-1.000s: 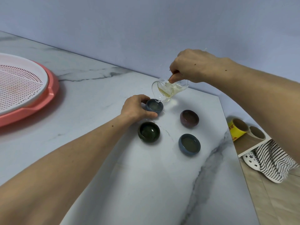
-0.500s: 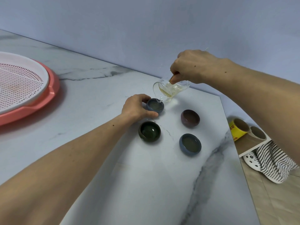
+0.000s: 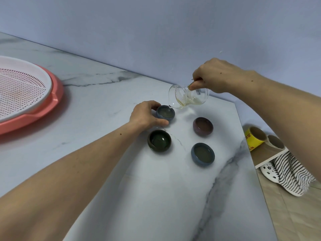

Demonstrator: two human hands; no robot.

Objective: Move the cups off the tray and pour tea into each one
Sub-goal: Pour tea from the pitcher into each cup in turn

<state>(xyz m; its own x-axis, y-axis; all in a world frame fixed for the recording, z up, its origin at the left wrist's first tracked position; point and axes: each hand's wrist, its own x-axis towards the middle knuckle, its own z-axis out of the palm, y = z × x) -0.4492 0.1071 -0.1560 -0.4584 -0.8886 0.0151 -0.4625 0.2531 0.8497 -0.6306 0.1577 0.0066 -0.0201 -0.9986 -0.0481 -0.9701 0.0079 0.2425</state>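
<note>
Four small glazed ceramic cups off pink plastic tray [image 3: 34, 117], on desk [image 3: 156, 197]; three look filled. Right hand [image 3: 217, 75] grip closed on clear glass pitcher [image 3: 187, 98], pouring into far blue cup [image 3: 165, 112], steadied by left hand [image 3: 147, 115] grip.

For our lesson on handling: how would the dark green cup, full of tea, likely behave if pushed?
The dark green cup looks low and wide, so it would probably slide on the smooth marble table rather than tip. Its tea sits near the rim, so it may slop. Likely glazed ceramic: chippable.

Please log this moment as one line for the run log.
stage: pouring | right hand: tilting glass pitcher over far blue cup | left hand: steadying that cup | tray: no cups
</note>
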